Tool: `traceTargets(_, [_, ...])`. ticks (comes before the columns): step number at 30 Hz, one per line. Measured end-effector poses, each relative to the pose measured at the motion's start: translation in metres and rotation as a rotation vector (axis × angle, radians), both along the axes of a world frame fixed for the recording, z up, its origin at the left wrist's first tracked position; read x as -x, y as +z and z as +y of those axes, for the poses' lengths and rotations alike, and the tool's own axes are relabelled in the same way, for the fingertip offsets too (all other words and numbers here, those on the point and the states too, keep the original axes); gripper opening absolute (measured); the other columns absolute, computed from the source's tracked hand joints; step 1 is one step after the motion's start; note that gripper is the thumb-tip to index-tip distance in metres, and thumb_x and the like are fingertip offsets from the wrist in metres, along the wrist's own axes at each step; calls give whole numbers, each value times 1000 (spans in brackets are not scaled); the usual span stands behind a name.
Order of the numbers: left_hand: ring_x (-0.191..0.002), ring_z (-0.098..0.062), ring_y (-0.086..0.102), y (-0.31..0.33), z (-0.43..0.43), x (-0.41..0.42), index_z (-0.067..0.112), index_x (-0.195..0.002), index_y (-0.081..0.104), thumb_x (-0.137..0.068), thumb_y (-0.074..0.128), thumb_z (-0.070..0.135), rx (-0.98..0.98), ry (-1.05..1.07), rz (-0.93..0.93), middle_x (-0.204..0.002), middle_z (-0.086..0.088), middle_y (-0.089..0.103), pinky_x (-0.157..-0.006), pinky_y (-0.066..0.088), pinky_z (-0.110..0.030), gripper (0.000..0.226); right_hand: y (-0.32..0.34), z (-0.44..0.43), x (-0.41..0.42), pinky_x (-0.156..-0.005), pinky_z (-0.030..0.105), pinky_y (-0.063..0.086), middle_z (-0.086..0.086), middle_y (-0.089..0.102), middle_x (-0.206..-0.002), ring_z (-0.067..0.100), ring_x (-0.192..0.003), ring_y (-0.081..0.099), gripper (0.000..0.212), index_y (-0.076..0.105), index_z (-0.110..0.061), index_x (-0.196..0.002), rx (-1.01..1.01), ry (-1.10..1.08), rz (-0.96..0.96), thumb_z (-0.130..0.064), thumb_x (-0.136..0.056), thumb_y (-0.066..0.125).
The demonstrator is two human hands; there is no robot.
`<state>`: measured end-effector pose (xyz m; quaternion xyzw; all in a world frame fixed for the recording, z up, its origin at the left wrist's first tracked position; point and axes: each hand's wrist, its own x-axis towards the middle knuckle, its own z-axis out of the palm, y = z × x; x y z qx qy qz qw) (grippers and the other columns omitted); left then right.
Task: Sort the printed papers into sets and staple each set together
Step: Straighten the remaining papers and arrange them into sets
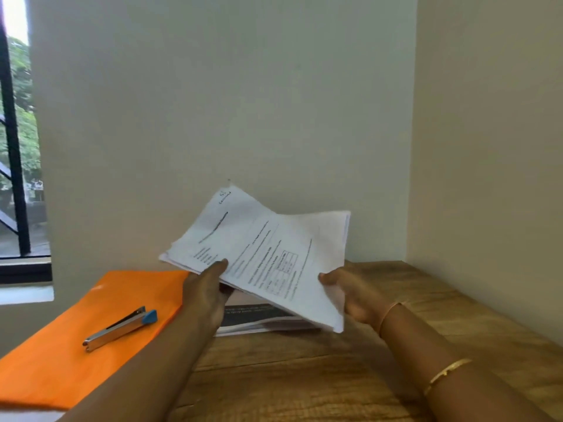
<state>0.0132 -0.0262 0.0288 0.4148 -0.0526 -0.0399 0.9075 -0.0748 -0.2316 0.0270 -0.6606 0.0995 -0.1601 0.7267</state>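
One black-framed window (18, 147) fills the far left edge, with green trees outside. Right of it, a flat orange paper folder (76, 345) lies on the left part of the brown wood-grain bench (426, 300). A silver metal stapler with a blue plastic end (120, 327) lies on that folder, untouched. Next comes the left hand (207, 287): its grip pinches the left edge of a sheaf of printed white papers (274, 248), thumb on the top sheet and fingers hidden underneath. The sheaf is lifted clear of the bench, tilted, and bent along the middle so that its far corners rise toward the pale wall (213, 102). Directly below it a second pile of printed papers (259, 321) lies flat on the bench, its top sheet showing a dark band. The right hand (353, 296) has its grip pinched on the sheaf's near right edge, thumb on top and fingers hidden beneath. Two thin gold bangles (391, 312) circle the right forearm.
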Motion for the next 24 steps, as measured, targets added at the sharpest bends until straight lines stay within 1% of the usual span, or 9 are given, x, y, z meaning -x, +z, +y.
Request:
traceTargets(4, [-87,-28,63,-1,20,-20,-1,-123,54,-84,64,-4,-61,147,-69,-118,-20,61,-75,57,-39,40,9,-25,10,-95,54,47,16,62,-117,37,-106,59,39,49,-11,-129,154,-145,0,1,-91,51])
traceTargets(7, [-94,-30,63,-4,25,-21,6,-124,55,-84,67,3,-434,213,-221,-117,-16,63,-82,53,-41,42,13,-29,16,-82,40,50,9,61,-113,31,-99,58,38,49,-14,-129,325,-263,-52,-2,-93,49])
traceTargets(10, [-86,-21,62,-6,16,-9,5,-119,57,-85,65,4,-843,274,-494,-112,-11,64,-68,52,-29,35,18,-30,20,-78,35,47,9,59,-114,29,-96,57,37,51,-14,-131,525,-401,-148,-6,-95,45])
traceTargets(12, [-80,-10,59,-6,6,2,6,-119,55,-87,63,3,-948,224,-644,-109,-6,61,-52,47,-13,33,23,-33,24,-77,33,48,9,61,-112,30,-95,59,36,54,-12,-129,588,-482,-209,-5,-95,43])
traceTargets(13, [-85,-9,60,-7,1,8,8,-121,53,-88,62,5,-987,196,-701,-112,-6,60,-52,47,-12,34,24,-35,26,-74,31,49,8,61,-109,29,-93,60,34,56,-12,-126,598,-507,-239,-5,-95,43])
traceTargets(15, [-106,-19,61,-8,-7,15,15,-124,48,-88,61,9,-1041,155,-778,-124,-7,60,-68,54,-19,38,27,-39,31,-67,29,48,5,62,-100,26,-87,60,28,60,-14,-114,582,-531,-293,-4,-94,44])
traceTargets(18, [-120,-27,55,-10,-11,20,23,-126,42,-88,62,13,-1057,78,-791,-132,-6,55,-86,55,-38,44,27,-47,37,-72,33,48,2,62,-92,24,-85,57,23,58,-20,-103,523,-531,-321,-3,-93,46])
traceTargets(21, [-119,-25,55,-14,-11,16,21,-132,37,-86,66,17,-1158,12,-701,-134,-6,53,-78,50,-26,55,19,-57,40,-83,43,49,-1,62,-91,25,-87,58,15,57,-21,-100,452,-442,-213,-9,-94,52])
traceTargets(24, [-108,-23,61,-18,-10,11,17,-135,40,-87,65,14,-1204,-26,-605,-137,-8,52,-61,50,-16,54,7,-65,39,-91,47,49,8,65,-109,30,-100,60,23,58,-12,-116,378,-368,-72,-16,-93,57])
